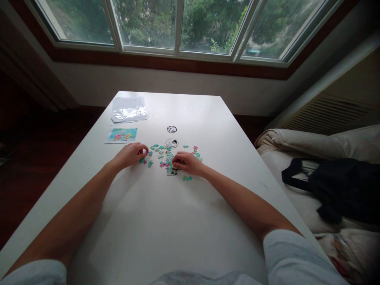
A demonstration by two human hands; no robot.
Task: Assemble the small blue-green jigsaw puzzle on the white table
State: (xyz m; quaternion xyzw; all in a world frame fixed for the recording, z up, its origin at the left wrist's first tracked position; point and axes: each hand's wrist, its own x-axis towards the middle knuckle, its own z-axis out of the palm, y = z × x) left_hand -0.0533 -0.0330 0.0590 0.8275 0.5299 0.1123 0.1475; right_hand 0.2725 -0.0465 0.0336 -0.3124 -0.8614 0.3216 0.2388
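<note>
Small jigsaw pieces [160, 152], mostly turquoise with some pink, lie loose across the middle of the white table [166, 221]. Left of them, my left hand [130, 154] is closed in a pinch, with a pink jigsaw piece [146, 152] at the fingertips. A partly joined section of the jigsaw puzzle [170, 171] lies between my hands. My right hand [189, 162] rests over its right side with curled fingers, touching it and covering part of it. Whatever those fingers grip is hidden. More loose pieces [187, 178] sit just below the right hand.
A colourful cartoon picture sheet [123, 135] lies at the left, with a clear plastic packet [129, 109] behind it. Two round inserts [171, 129] are set in the tabletop beyond the pieces. A couch with dark cloth [344, 186] stands along the right; a window is ahead.
</note>
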